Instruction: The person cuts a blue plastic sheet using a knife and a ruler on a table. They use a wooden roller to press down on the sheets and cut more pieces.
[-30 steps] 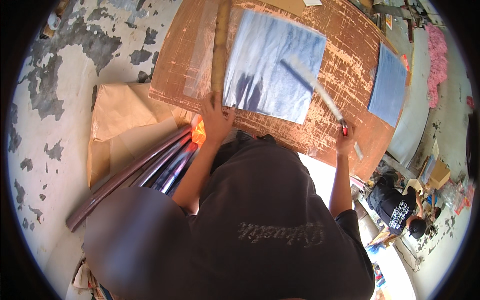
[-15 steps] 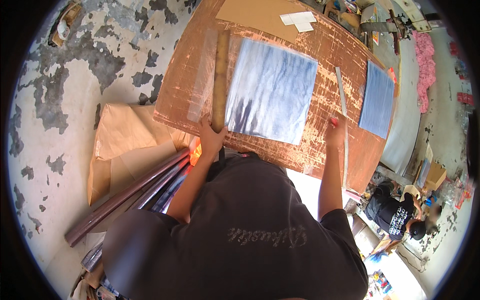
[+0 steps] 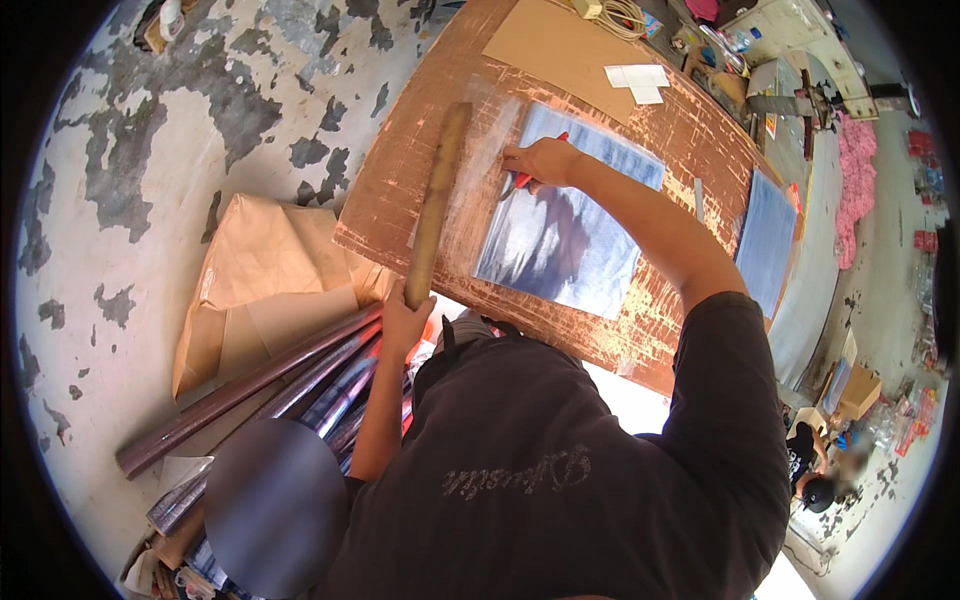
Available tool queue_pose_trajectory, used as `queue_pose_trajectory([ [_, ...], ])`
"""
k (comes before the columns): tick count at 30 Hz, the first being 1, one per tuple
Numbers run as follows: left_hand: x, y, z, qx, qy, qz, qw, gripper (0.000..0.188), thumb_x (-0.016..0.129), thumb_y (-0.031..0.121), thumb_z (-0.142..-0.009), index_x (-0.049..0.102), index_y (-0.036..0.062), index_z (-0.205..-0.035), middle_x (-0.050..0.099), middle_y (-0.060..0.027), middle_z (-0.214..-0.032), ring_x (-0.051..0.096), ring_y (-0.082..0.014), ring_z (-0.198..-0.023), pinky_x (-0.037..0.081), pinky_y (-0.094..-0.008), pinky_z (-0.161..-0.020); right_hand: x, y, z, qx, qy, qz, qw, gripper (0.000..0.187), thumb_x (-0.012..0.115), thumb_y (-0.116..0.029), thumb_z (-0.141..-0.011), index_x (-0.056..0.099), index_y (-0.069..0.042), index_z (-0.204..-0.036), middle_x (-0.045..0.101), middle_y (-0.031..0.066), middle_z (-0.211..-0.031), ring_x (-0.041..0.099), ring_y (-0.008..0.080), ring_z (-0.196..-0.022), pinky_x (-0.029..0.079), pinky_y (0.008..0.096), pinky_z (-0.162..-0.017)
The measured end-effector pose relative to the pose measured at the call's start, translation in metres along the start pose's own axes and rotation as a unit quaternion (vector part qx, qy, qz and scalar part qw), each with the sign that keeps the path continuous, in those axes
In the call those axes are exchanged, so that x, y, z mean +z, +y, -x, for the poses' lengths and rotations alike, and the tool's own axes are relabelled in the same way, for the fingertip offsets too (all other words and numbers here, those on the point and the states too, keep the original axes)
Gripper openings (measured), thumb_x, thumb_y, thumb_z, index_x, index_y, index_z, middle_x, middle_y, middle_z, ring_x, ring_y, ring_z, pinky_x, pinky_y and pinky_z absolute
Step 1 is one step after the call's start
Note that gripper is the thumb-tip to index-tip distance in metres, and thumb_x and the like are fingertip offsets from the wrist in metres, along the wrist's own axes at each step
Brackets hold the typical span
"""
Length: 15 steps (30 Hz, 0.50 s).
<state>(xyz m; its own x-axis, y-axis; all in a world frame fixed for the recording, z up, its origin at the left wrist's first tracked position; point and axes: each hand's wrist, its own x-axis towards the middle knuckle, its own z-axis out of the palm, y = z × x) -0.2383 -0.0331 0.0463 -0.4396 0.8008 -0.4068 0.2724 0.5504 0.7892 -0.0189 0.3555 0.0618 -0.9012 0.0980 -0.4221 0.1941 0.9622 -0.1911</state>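
My left hand [image 3: 405,312] grips the near end of a long yellowish-brown straightedge [image 3: 440,190], which slants across the left part of the board. My right hand [image 3: 545,162] is closed around a red cutter [image 3: 522,180] at the left edge of a shiny blue-and-white sheet [image 3: 570,235]; the cutter's blade cannot be made out. That sheet lies flat, partly covered by my right forearm. Between straightedge and sheet is a pale translucent strip [image 3: 488,150]. A thin metal ruler [image 3: 699,198] shows only its far end beyond my right arm.
The scratched brown board [image 3: 375,205] carries cardboard [image 3: 545,50], white paper pieces [image 3: 640,80] and another blue sheet [image 3: 768,240] at the right. Shiny rolls [image 3: 250,400] and brown wrapping paper [image 3: 265,260] lie at the left. Another person [image 3: 808,465] works at the far right.
My right hand has crossed from beside the metal ruler to the sheet's left edge with the red cutter. The straightedge has shifted away from the sheet and toward me with my left hand.
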Motion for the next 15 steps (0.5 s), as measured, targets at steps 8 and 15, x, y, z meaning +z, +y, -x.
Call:
queue_pose_trajectory([
  [8, -0.010, -0.009, 0.046, -0.016, 0.060, 0.065, 0.996, 0.042, 0.085, 0.021, -0.084, 0.061, 0.0002, -0.112, 0.066, -0.0099, -0.089, 0.060, -0.0166, -0.078, 0.051, -0.0350, -0.071, -0.019, 0.006, -0.027, -0.032, -0.037, 0.014, 0.999, 0.064, 0.094, -0.032, -0.073, 0.061, -0.008, -0.123, 0.059, 0.0067, -0.124, 0.073, 0.0347, -0.101, 0.058, 0.0498, -0.083],
  [15, 0.012, -0.001, 0.051, -0.036, 0.035, 0.149, 0.988, 0.039, 0.085, 0.017, -0.088, 0.056, 0.0004, -0.109, 0.065, -0.0070, -0.091, 0.060, -0.0138, -0.078, 0.052, -0.0323, -0.071, -0.025, 0.035, 0.035, 0.375, 0.164, -0.174, 0.895, 0.064, 0.083, -0.047, -0.089, 0.060, -0.012, -0.139, 0.057, 0.0126, -0.145, 0.069, 0.0386, -0.120, 0.058, 0.0504, -0.097],
])
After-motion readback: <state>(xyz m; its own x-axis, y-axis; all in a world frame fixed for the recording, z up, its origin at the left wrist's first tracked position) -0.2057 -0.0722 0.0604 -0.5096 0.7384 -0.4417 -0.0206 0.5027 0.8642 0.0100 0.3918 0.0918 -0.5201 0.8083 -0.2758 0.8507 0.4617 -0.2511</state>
